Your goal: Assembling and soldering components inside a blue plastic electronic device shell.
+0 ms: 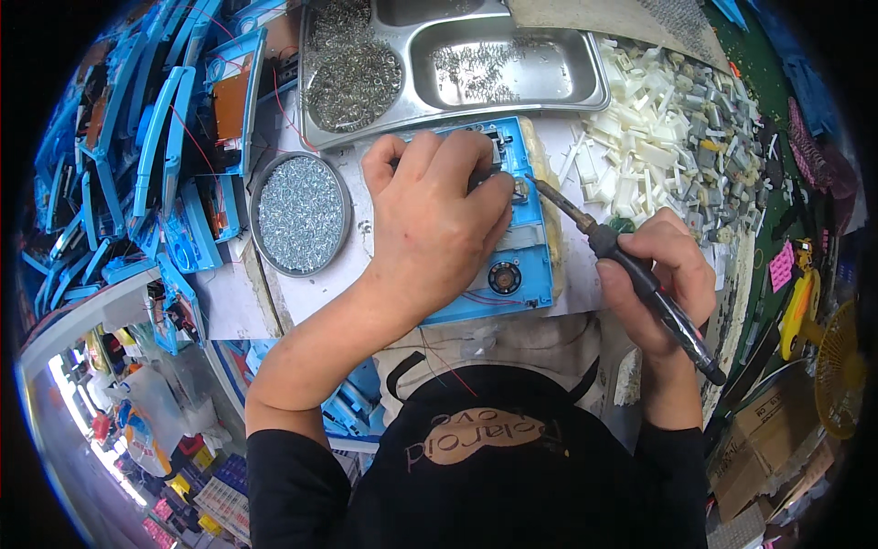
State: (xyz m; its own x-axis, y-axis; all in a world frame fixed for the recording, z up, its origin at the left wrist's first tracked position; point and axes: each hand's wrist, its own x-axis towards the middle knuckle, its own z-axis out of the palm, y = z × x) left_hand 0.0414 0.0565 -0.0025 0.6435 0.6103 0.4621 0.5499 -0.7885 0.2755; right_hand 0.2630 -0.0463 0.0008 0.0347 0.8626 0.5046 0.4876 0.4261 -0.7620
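Observation:
In my right hand [663, 279] is a black-handled soldering iron [657, 300], its thin metal tip pointing up and left. The tip is at a small metal part [520, 190] on a blue plastic casing [535, 247], beside my left fingertips; whether it touches cannot be made out. My left hand [434, 206] rests over the casing with bent, closed fingers, and what they grip is mostly hidden beneath them. A round black speaker-like part [504, 277] sits in the casing's near end, with thin red wires by it.
A round dish [346, 215] of small screws stands left of the casing. Beyond is a steel compartment tray [421, 108] holding small springs. White plastic parts [631, 119] and grey parts [727, 137] are heaped at right. Blue casings [174, 137] with wires are stacked at left.

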